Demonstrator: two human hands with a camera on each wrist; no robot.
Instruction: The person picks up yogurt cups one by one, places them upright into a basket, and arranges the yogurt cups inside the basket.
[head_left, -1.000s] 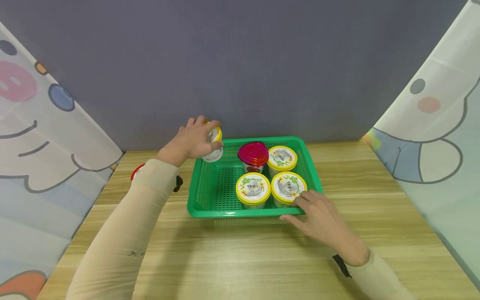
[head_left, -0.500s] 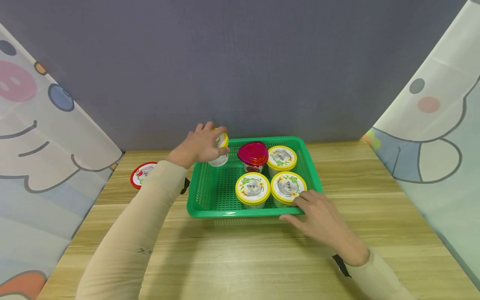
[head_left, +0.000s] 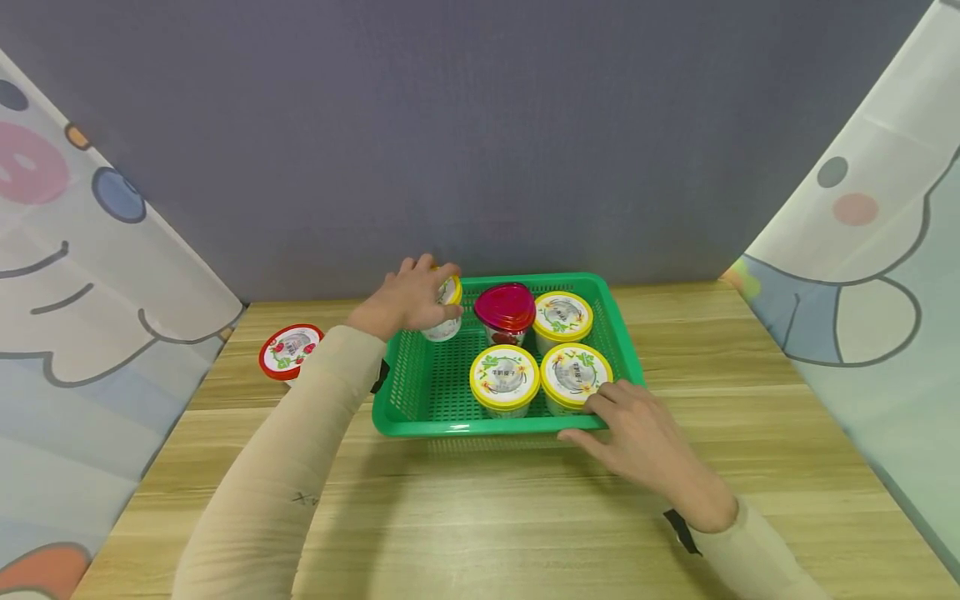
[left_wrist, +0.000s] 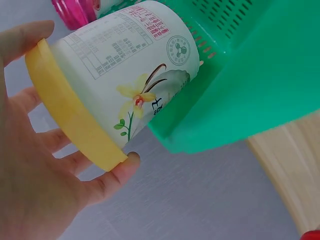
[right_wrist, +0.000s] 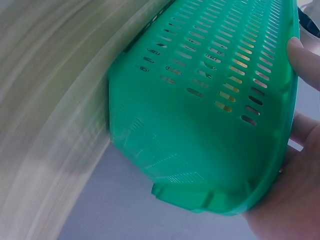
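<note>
My left hand (head_left: 417,298) grips a white paper cup (left_wrist: 130,65) by its yellow lid (left_wrist: 70,110), fingers and thumb spread round the lid's edge. That cup is over the back left corner of the green plastic basket (head_left: 457,428), its lower end inside the rim. My right hand (head_left: 637,433) holds the basket's front right rim, with the thumb on the outer wall (right_wrist: 200,100) and the fingers over the edge. Inside the basket sit a cup with a magenta lid (head_left: 506,307) and three yellow-lidded cups, at the back right (head_left: 564,315), front middle (head_left: 505,377) and front right (head_left: 576,375).
On the wooden table (head_left: 450,517), left of the basket, stands a red-lidded cup (head_left: 291,352), partly covered by my left sleeve (head_left: 285,467). A grey wall (head_left: 480,150) rises close behind the basket. Cartoon-printed curtains (head_left: 67,275) hang at both sides.
My left hand has moved right and down, bringing the yellow-lidded cup lower into the basket's back left corner. More of the red-lidded cup shows. My right hand stays put.
</note>
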